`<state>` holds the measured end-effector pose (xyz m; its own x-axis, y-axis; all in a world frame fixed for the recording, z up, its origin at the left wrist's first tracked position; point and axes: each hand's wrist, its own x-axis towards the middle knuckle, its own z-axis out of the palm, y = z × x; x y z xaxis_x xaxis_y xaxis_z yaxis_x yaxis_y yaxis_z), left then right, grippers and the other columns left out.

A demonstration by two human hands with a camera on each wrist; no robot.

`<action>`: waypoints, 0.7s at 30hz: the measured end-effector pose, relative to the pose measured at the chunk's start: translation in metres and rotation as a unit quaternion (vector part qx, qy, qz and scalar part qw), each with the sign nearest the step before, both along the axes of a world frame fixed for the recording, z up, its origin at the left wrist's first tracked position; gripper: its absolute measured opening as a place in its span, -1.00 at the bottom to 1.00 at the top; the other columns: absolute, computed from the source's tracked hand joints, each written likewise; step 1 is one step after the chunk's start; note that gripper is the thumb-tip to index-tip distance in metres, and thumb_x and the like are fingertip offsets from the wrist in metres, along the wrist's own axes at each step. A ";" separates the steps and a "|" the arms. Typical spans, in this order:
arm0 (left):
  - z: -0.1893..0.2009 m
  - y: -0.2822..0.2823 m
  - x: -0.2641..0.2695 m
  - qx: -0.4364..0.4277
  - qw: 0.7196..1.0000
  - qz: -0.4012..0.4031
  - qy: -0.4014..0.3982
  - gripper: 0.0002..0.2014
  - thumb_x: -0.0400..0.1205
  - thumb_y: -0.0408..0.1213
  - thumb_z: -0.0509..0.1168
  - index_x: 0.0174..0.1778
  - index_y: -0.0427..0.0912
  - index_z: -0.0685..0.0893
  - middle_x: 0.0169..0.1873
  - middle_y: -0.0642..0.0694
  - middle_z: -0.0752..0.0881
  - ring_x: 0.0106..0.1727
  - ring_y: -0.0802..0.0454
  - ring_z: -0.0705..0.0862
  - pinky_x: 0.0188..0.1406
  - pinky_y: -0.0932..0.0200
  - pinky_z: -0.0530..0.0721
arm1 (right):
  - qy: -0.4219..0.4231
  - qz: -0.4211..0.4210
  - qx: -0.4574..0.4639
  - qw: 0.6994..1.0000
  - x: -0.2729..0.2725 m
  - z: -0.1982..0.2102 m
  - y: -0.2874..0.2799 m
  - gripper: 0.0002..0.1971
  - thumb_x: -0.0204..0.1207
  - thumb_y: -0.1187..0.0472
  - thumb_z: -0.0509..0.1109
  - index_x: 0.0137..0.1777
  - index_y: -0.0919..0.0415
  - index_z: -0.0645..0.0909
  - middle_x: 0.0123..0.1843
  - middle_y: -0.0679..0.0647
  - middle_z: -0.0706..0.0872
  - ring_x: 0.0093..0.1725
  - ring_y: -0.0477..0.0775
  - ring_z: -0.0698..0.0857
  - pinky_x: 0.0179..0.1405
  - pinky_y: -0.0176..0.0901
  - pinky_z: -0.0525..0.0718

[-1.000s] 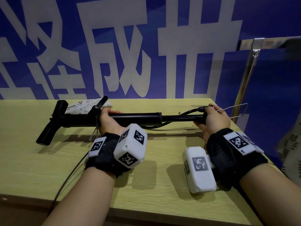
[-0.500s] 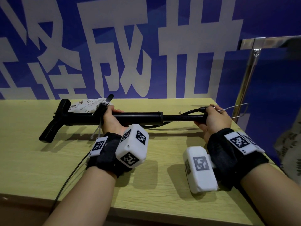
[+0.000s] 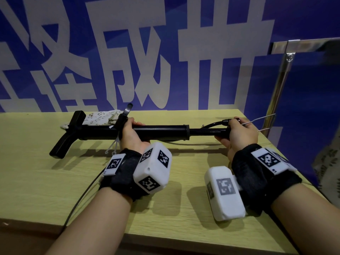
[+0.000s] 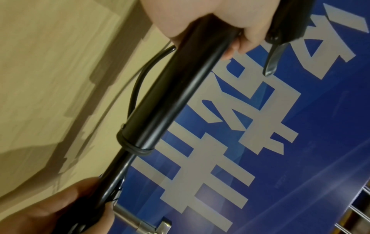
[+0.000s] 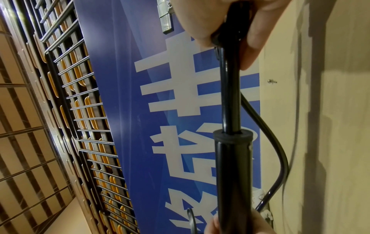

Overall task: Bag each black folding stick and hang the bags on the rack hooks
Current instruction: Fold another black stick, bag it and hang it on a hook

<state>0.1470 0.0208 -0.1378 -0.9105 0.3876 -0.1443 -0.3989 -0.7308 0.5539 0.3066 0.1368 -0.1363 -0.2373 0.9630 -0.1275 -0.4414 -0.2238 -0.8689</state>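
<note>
- The black folding stick hangs level just above the surface — the left hand wraps the thick barrel, the right hand clamps the thin rod end.
- It looks rigid, smooth, probably slick, with some weight.
- The barrel's middle seems the safest hold — the loose hose could snag a bag mouth.

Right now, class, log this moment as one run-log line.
left hand: grips stick barrel | right hand: grips thin rod end | black folding stick: level above table | patterned bag: behind stick, unused
</note>
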 end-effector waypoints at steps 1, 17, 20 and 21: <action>0.000 0.001 0.000 0.006 1.000 -0.003 -0.005 -0.70 0.63 -0.29 0.26 -0.44 -0.08 0.41 -0.58 0.09 0.48 -0.57 0.19 0.50 -0.52 0.36 0.59 | 0.003 0.003 0.000 1.000 0.000 0.000 -0.001 -0.84 0.58 0.36 0.29 0.06 0.10 0.49 0.25 0.22 0.62 0.18 0.28 0.66 -0.43 -0.12 0.71; -0.001 0.004 0.004 0.016 1.000 -0.007 0.009 -0.68 0.63 -0.34 0.24 -0.47 -0.10 0.41 -0.73 0.11 0.49 -0.69 0.23 0.50 -0.60 0.41 0.53 | -0.051 0.020 0.027 0.998 -0.008 -0.005 -0.005 -0.80 0.61 0.26 0.24 0.18 0.04 0.49 0.07 0.09 0.57 0.04 0.10 0.57 -0.33 -0.21 0.58; -0.002 0.004 0.004 0.003 1.000 -0.010 0.015 -0.67 0.63 -0.31 0.23 -0.47 -0.09 0.40 -0.73 0.11 0.49 -0.65 0.23 0.50 -0.55 0.37 0.54 | -0.069 0.020 0.029 0.997 -0.009 -0.007 -0.002 -0.71 0.60 0.25 0.24 0.30 0.07 0.50 -0.04 0.05 0.57 -0.07 0.06 0.56 -0.27 -0.15 0.58; -0.003 0.004 0.004 0.001 1.000 -0.011 0.017 -0.67 0.63 -0.31 0.24 -0.47 -0.09 0.40 -0.71 0.11 0.49 -0.63 0.22 0.50 -0.53 0.36 0.54 | -0.074 0.020 0.032 0.997 -0.010 -0.008 -0.001 -0.71 0.60 0.25 0.23 0.31 0.07 0.50 -0.08 0.04 0.56 -0.13 0.03 0.55 -0.24 -0.12 0.59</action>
